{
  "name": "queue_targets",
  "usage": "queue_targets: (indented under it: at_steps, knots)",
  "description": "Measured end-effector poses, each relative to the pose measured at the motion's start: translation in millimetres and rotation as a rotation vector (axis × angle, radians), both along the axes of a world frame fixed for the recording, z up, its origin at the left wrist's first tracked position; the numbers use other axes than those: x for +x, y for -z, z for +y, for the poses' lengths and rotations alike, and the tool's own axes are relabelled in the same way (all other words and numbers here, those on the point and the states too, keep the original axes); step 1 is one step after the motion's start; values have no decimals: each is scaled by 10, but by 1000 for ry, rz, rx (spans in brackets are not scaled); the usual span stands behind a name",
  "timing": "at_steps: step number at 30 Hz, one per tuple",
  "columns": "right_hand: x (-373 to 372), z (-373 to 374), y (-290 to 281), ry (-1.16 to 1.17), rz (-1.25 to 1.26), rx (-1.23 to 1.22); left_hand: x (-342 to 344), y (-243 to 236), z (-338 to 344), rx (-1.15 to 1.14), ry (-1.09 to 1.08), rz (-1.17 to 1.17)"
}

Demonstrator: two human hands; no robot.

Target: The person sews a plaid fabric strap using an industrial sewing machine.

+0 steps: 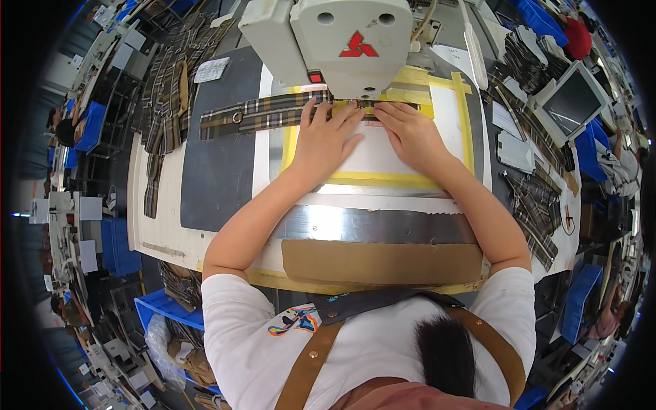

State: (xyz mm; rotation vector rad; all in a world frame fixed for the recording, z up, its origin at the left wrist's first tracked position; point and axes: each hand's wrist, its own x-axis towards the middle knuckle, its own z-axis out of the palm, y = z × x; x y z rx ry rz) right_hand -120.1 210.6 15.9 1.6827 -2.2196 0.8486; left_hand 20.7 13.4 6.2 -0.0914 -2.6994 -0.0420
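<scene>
A plaid fabric strap (273, 115) in grey, brown and white lies crosswise under the head of a sewing machine (355, 44). A small metal ring (237, 117) sits on its left part. My left hand (326, 140) rests on the strap with its fingers spread and thumb apart, fingertips close below the machine head. My right hand (413, 137) lies flat to the right, its stretched fingers pressing near the strap's right end by a yellow plate (425, 109). The fingertips of both hands nearly meet. The needle area and the fabric beneath my fingers are partly hidden.
Yellow tape (468, 130) borders a white work sheet below the machine head. Plaid straps (167, 102) are piled at left, and more plaid pieces (536, 205) lie at right beside a screen (572, 102). Brown cardboard (383, 262) covers the front edge. A blue bin (160, 307) stands below.
</scene>
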Motion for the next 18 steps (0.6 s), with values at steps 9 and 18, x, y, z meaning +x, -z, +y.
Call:
queue_targets:
  at_steps: [9, 18]
  knots:
    - [-3, -25, 6, -6, 14, 3, 11, 1, -25, 1, -1, -4]
    - [-13, -20, 31, -15, 41, -18, 18, 9, -15, 14, 1, -6]
